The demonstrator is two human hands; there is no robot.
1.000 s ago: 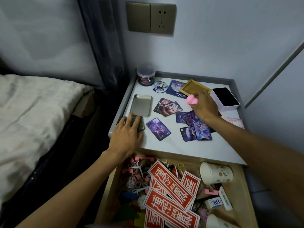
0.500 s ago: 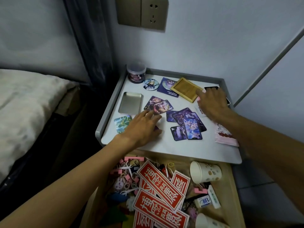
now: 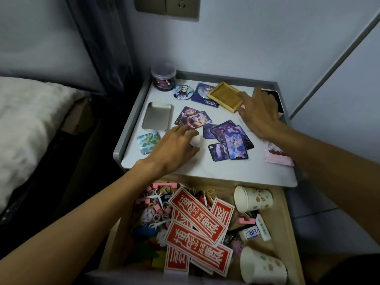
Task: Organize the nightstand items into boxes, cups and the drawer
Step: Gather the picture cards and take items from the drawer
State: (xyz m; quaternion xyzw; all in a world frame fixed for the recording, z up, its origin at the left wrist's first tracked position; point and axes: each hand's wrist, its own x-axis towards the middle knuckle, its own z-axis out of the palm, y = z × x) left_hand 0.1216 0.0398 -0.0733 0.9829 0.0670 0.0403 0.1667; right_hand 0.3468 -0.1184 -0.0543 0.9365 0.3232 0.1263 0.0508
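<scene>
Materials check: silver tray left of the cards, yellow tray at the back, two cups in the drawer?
Silver tray: looks like thin metal, probably tin; dull grey sheen, raised rim. Yellow tray: seemingly wood or bamboo; matte, faint grain lines. Cups: likely paper; matte white, printed spots, rolled lip.

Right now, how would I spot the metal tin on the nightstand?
Start at the grey nightstand beside the bed. Near its left edge, between the jar behind and a green card in front, lies the tin. It alone is plain shiny silver, with no picture.
</scene>
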